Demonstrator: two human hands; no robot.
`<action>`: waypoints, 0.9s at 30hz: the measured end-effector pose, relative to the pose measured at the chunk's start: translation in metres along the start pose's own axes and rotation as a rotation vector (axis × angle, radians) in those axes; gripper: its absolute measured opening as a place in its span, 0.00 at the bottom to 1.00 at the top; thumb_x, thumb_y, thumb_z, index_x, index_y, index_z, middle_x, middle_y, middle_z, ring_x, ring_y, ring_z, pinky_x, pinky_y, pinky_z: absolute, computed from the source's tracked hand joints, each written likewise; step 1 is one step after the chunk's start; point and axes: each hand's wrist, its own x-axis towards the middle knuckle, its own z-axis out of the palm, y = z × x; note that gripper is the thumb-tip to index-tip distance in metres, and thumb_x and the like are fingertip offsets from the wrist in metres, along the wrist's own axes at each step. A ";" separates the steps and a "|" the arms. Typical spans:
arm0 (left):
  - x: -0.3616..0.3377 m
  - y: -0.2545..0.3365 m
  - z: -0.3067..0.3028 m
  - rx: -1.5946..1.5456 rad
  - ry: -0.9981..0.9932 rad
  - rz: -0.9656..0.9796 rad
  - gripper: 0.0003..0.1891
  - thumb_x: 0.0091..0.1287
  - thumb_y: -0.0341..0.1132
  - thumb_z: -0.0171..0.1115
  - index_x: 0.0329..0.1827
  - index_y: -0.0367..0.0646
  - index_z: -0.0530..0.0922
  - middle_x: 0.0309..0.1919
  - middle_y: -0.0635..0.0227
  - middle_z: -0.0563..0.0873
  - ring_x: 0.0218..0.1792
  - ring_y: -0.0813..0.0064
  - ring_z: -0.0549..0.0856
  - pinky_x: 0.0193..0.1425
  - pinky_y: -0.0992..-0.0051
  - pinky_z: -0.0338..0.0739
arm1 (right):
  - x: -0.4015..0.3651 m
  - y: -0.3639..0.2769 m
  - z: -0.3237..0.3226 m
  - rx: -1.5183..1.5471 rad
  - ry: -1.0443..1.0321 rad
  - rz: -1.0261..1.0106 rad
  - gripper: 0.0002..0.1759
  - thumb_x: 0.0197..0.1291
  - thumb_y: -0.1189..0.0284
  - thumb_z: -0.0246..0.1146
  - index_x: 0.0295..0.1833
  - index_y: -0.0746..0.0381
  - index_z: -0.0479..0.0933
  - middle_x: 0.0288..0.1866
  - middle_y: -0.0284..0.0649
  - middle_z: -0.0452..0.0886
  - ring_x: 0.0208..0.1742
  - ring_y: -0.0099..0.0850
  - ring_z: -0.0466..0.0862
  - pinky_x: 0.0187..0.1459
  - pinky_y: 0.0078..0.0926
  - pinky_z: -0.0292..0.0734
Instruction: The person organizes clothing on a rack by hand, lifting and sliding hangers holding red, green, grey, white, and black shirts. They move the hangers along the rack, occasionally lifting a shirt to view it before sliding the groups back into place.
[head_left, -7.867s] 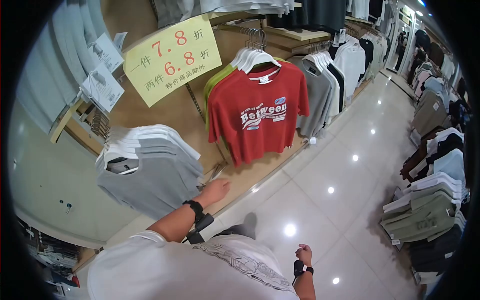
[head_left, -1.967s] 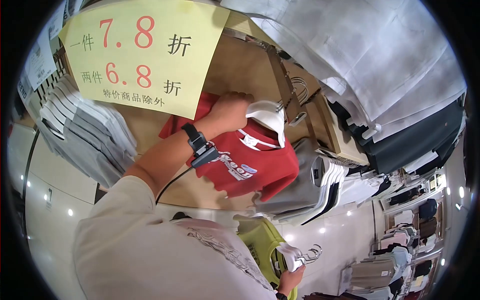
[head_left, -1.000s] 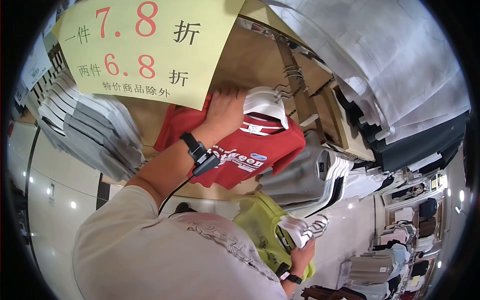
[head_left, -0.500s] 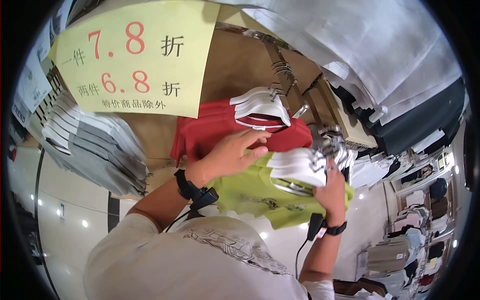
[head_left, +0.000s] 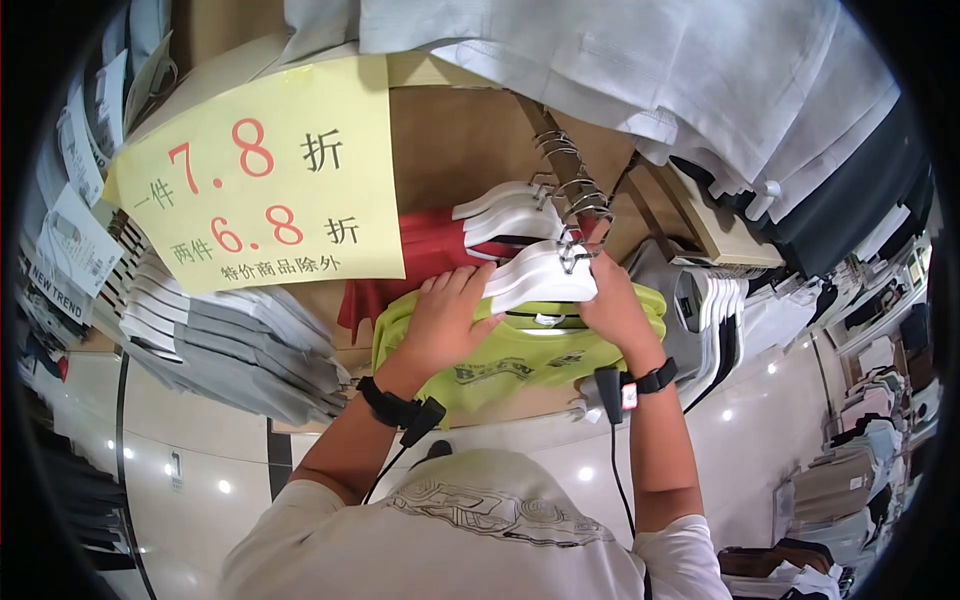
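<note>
Clasping white hangers (head_left: 537,272) bearing lime-green T-shirts (head_left: 530,350) with left hand (head_left: 445,318). Touching those hangers with right hand (head_left: 615,305); cannot tell if clamped.

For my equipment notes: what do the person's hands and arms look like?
The left hand and right hand are bare. Each wrist has a black strap with a dark block-shaped device and a thin black cable. The right device also shows a small pale patch. Short, pale sleeves cover the upper arms.

A gap reaches the hangers (head_left: 545,272) between the blocking yellow sign (head_left: 265,180) and pale garments (head_left: 680,70).
</note>
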 end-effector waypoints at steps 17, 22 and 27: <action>-0.009 -0.003 -0.002 0.076 0.080 0.159 0.49 0.67 0.50 0.69 0.82 0.32 0.54 0.83 0.42 0.54 0.83 0.41 0.54 0.84 0.44 0.48 | -0.012 0.021 0.010 -0.167 -0.010 0.024 0.42 0.51 0.73 0.68 0.75 0.70 0.66 0.72 0.61 0.74 0.73 0.55 0.73 0.77 0.47 0.64; 0.017 -0.059 -0.015 0.161 0.161 -0.045 0.43 0.74 0.56 0.59 0.81 0.33 0.58 0.79 0.39 0.61 0.81 0.40 0.60 0.83 0.44 0.49 | -0.014 0.028 0.022 -0.179 0.001 0.094 0.41 0.47 0.73 0.70 0.70 0.69 0.68 0.67 0.60 0.73 0.73 0.57 0.71 0.76 0.48 0.63; 0.019 -0.085 -0.010 0.109 -0.017 0.038 0.39 0.76 0.56 0.56 0.77 0.32 0.64 0.75 0.39 0.69 0.76 0.42 0.67 0.81 0.49 0.56 | -0.013 0.027 0.027 -0.098 0.121 0.061 0.33 0.46 0.72 0.70 0.60 0.69 0.74 0.55 0.58 0.77 0.67 0.59 0.74 0.71 0.49 0.68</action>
